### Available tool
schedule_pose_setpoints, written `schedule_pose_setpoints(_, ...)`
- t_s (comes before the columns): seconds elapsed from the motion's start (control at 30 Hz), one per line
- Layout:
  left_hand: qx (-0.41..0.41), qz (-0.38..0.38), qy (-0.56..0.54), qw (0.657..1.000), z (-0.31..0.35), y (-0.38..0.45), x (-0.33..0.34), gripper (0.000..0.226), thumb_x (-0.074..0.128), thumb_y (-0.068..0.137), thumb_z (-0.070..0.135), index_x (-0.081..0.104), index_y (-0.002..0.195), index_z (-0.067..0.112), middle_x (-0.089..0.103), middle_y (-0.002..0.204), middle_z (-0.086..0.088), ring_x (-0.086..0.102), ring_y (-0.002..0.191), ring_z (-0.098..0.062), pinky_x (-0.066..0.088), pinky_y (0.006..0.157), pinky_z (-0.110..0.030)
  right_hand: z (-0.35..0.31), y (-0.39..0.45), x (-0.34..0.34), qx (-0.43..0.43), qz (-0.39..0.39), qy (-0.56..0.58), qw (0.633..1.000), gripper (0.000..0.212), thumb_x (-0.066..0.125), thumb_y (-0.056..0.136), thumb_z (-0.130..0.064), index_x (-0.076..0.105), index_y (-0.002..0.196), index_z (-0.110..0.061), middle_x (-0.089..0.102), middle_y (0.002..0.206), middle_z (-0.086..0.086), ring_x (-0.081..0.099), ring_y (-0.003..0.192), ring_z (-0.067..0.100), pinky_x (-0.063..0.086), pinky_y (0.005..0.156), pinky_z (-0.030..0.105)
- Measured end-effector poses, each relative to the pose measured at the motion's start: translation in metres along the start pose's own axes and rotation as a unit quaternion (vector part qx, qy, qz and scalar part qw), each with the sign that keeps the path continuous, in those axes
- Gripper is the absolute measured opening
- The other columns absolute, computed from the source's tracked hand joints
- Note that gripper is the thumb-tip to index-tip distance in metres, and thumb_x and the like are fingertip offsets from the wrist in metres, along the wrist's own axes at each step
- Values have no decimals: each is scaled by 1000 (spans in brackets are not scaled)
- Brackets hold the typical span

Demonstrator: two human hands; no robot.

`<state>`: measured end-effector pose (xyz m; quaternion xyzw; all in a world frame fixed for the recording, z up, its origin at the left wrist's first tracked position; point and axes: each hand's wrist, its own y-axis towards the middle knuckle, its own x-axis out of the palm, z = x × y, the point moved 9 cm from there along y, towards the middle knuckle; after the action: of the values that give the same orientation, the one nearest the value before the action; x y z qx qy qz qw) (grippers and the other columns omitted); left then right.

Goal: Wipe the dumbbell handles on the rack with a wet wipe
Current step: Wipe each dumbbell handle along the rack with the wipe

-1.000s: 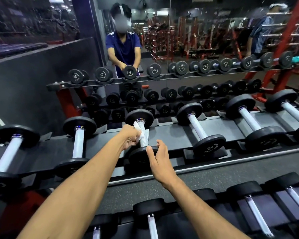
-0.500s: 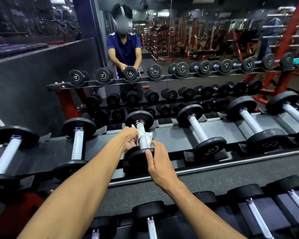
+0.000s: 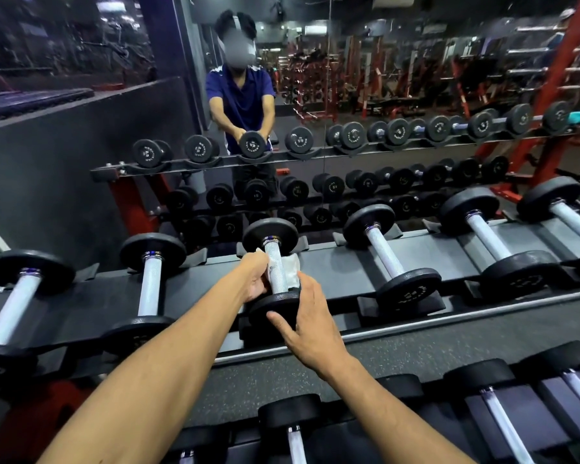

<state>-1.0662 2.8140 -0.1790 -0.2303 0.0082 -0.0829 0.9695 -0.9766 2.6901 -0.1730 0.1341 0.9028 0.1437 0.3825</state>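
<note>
Now left hand (image 3: pixel 255 276) grip clamps wipe (image 3: pixel 290 267) under handle (image 3: pixel 275 267) (right hand (image 3: pixel 310 324) grips weight (image 3: pixel 275 308)).

A wall mirror (image 3: pixel 349 78) reflects red gym machines (image 3: pixel 318 82); speckled rubber floor (image 3: pixel 416 349) lies below

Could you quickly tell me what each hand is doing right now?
Left hand: closed on the wet wipe around the dumbbell handle.
Right hand: gripping the near dumbbell head.

head-worn view, angled forward and down, near the rack (image 3: pixel 416 249)
</note>
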Motion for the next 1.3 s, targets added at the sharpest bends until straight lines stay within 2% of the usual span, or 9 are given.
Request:
schedule_pose_setpoints(0.13, -21, -53, 60, 997, -18, 6, -7, 38, 47, 88, 10, 60, 119, -9, 66, 105, -19, 59, 90, -28, 49, 79, -35, -1, 0, -2, 0, 6, 1, 1000, 89, 56, 88, -59, 10, 153, -20, 24, 153, -3, 27, 140, 13, 30, 117, 37)
schedule_pose_setpoints(0.23, -5, -15, -8, 1000, -7, 11, -10, 19, 39, 86, 0, 58, 87, 3, 58, 78, -13, 59, 70, -27, 51, 71, -36, 2, 1, 3, 9, -3, -4, 1000, 91, 54, 87, -63, 7, 154, -22, 22, 155, -3, 27, 141, 14, 31, 117, 38)
schedule_pose_setpoints(0.33, -1, -8, -96, 995, 5, 12, -2, 45, 33, 73, -8, 59, 109, -3, 63, 93, -20, 65, 81, -38, 56, 67, -57, 6, 3, 4, 16, -8, -6, 1000, 90, 51, 85, -66, 8, 154, -26, 24, 153, -4, 29, 140, 15, 35, 114, 41)
schedule_pose_setpoints(0.5, -42, -35, -20, 998, -18, -7, 0, 27, 33, 90, 4, 55, 74, 7, 56, 66, -10, 56, 60, -23, 50, 61, -31, 3, 0, 2, 16, -13, -9, 1000, 89, 54, 88, -62, 8, 154, -22, 23, 153, -3, 33, 137, 16, 36, 113, 41)
schedule_pose_setpoints(0.57, -40, -49, -7, 998, -19, -6, 1, 29, 32, 95, 8, 55, 78, 8, 59, 69, -9, 57, 63, -22, 49, 59, -31, 2, 1, 0, 14, -11, -8, 1000, 89, 54, 88, -61, 9, 153, -22, 25, 152, -3, 35, 136, 17, 38, 111, 41)
schedule_pose_setpoints(0.67, -22, -11, -72, 997, -2, 1, 1, 29, 29, 93, 0, 47, 71, 8, 47, 61, -8, 52, 38, -20, 50, 42, -32, 3, 2, -1, 12, -14, -10, 1000, 86, 55, 89, -59, 11, 152, -22, 28, 149, -4, 36, 135, 16, 38, 111, 40)
schedule_pose_setpoints(0.8, -21, 5, -149, 989, 5, 10, 4, 34, 24, 92, 1, 50, 71, 3, 52, 50, -12, 53, 49, -27, 49, 58, -41, 0, 1, -1, 2, -19, -18, 1000, 82, 52, 91, -59, 14, 152, -20, 29, 149, -2, 34, 136, 15, 35, 113, 39)
schedule_pose_setpoints(1.1, -19, -54, 54, 997, -25, -2, -5, 32, 34, 88, -2, 46, 63, 14, 46, 64, -5, 43, 53, -18, 36, 51, -24, 0, 0, -1, 18, -26, -29, 999, 85, 52, 91, -59, 12, 153, -16, 27, 150, 1, 35, 136, 19, 36, 113, 40)
schedule_pose_setpoints(1.3, 27, -39, 187, 981, -16, -3, -15, 13, 46, 84, 5, 58, 87, 9, 51, 78, -14, 46, 65, -21, 36, 61, -30, -1, 0, -1, 19, -26, -35, 999, 84, 51, 92, -59, 13, 152, -13, 26, 150, 5, 35, 136, 22, 35, 113, 39)
